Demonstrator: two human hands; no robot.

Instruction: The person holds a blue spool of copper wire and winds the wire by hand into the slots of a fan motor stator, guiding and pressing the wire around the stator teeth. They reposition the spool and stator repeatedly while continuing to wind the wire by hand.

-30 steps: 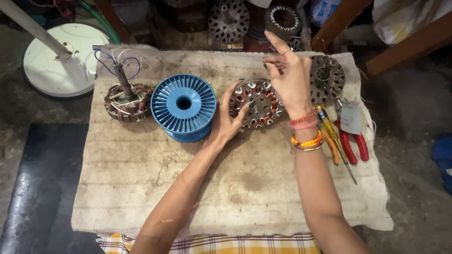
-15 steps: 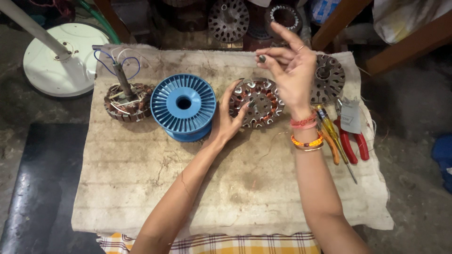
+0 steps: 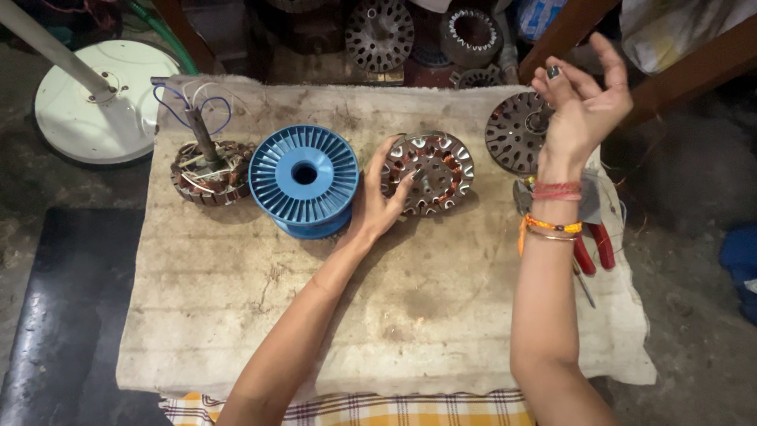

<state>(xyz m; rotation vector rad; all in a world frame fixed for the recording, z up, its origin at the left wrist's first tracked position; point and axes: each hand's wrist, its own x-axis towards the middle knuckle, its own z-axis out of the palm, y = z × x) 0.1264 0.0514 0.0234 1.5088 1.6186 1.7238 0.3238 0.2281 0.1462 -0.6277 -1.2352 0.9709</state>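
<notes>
Stator: our left hand (image 3: 377,207) held the stator core (image 3: 430,173) just right of the blue spool (image 3: 303,180), fingers spread on its rim.
Right hand (image 3: 579,106): raised, fingertips pinching something small.
Progress: we judged winding partly done.

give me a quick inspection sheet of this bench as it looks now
surface: stained pale cloth spread over the work surface, checked fabric at its near edge.
job's things: slotted stator core lying flat, with copper showing in its slots.
clutter: blue spool, wound stator on a shaft, second slotted disc, red-handled pliers.
grippers: left hand rests on the stator core's edge; right hand raised, fingertips pinched; what they pinch is too small to tell.
cables: blue and white leads loop from the wound stator.
surroundings: white fan base at left, more motor cores behind, wooden legs.
</notes>
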